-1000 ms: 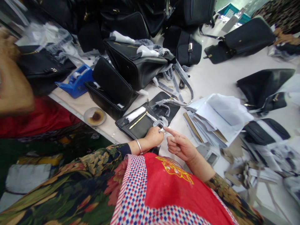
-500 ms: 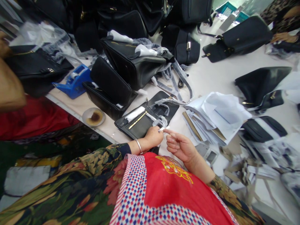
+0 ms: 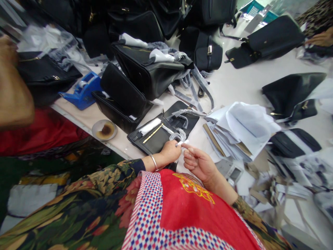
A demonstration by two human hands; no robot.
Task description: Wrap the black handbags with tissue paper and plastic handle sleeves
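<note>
A black bag [image 3: 158, 137] with a gold zipper lies flat on the table, its flap folded back. My left hand [image 3: 170, 151], with a bracelet at the wrist, is closed at the bag's near right corner. It pinches a small white wrapped piece [image 3: 182, 142] beside a loop of plastic-wrapped strap [image 3: 177, 134]. Just to the right is my right hand [image 3: 199, 163], its index finger stretched to the white piece and its other fingers curled. Whether that hand grips anything is too small to tell.
Black bags [image 3: 153, 69] crowd the back. At left are a blue tape dispenser [image 3: 84, 91], a dish [image 3: 104, 130] of brown matter and a person's arm [image 3: 15, 90]. Papers [image 3: 241, 128] lie right, with scraps beyond. Another person's hand [image 3: 321, 39] shows at upper right.
My right hand has shifted very slightly left, while my left hand stays put. The other person's arm at the left edge has moved a little to the right.
</note>
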